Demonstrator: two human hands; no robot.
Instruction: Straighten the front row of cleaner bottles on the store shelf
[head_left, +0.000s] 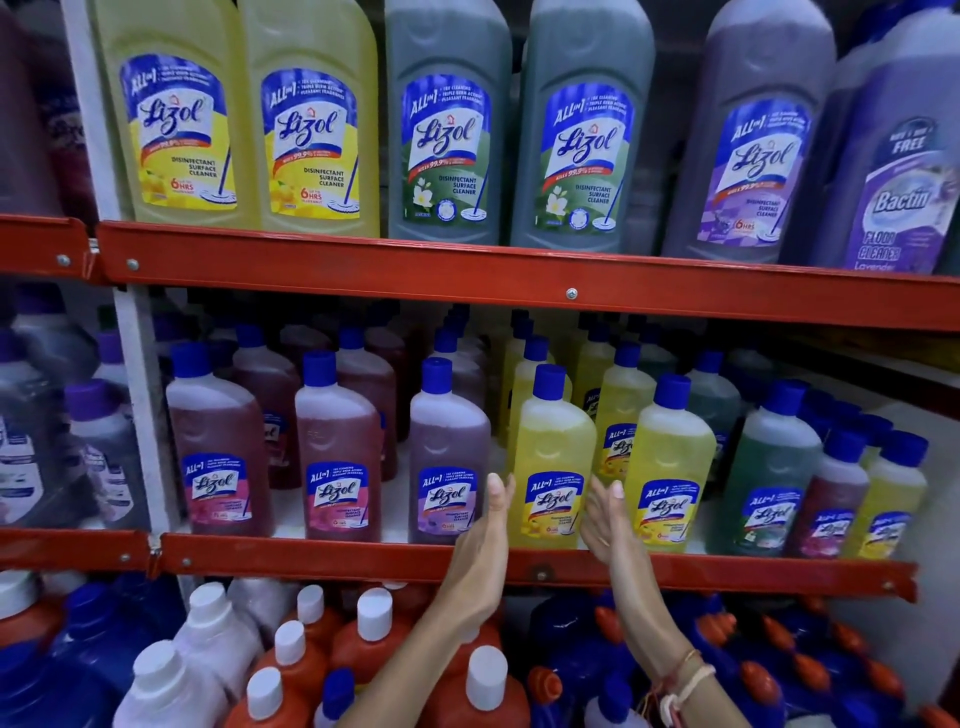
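The middle shelf's front row holds Lizol bottles with blue caps: two reddish ones, a purple one, two yellow ones, a green one and smaller bottles at the right. My left hand and my right hand are raised flat, fingers straight, on either side of the left yellow bottle. Both palms face that bottle; they look close to it, and I cannot tell whether they touch it. Neither hand grips anything. The second yellow bottle stands just right of my right hand.
A red shelf rail runs below the row and another red rail above it. Large Lizol and Bactin bottles fill the top shelf. Orange, blue and white-capped jugs crowd the bottom shelf under my forearms. More bottles stand behind the front row.
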